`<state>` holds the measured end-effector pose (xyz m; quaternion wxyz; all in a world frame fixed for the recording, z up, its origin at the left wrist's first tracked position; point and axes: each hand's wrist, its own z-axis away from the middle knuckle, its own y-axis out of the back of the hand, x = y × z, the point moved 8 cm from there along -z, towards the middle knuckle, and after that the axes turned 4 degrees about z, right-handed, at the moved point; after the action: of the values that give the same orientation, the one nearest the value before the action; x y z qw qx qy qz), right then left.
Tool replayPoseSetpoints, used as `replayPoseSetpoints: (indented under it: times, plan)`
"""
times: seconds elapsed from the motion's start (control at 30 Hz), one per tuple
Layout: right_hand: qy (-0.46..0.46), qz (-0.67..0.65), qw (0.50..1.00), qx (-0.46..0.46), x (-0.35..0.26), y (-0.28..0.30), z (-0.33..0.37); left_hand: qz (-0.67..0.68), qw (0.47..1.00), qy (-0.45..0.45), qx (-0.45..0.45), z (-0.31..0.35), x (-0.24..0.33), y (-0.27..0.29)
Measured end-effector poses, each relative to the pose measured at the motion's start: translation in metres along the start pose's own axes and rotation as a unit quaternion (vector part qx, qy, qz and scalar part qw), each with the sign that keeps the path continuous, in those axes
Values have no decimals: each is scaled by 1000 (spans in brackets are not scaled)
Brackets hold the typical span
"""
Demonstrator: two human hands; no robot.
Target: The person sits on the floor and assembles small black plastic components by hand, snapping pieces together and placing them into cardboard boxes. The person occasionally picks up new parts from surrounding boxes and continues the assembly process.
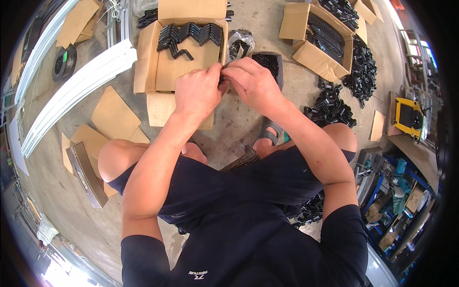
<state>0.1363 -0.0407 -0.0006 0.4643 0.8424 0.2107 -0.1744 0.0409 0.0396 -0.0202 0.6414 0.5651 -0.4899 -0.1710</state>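
Note:
Both hands meet in front of me, over the near right corner of an open cardboard box (pixel 145 62). My left hand (pixel 197 90) is closed, thumb and fingers pinching a small dark piece (pixel 223 79). My right hand (pixel 252 82) has its fingers bent onto the same piece from the other side. Most of the piece is hidden by the fingers, so its kind cannot be made out. Inside the box, rows of black angled brackets (pixel 210 34) line the far side. A single black bracket (pixel 183 54) lies apart on the box's cardboard bottom.
Right of the box are a clear plastic bag (pixel 240 42) of small dark parts and a dark tub (pixel 280 79). Another cardboard box (pixel 315 66) holds black parts, with loose heaps (pixel 331 104) beside it. White metal profiles (pixel 79 81) and cardboard sheets (pixel 114 112) lie left.

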Motion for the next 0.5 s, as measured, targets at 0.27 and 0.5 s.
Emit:
replayPoseSetpoints:
  times: [0.27, 0.5]
  plan:
    - [7, 48, 999, -20, -3, -7, -2, 4, 1000, -1, 10, -1, -3, -1]
    - [-87, 14, 996, -3, 14, 7, -8, 5, 999, 38, 6, -5, -10, 2]
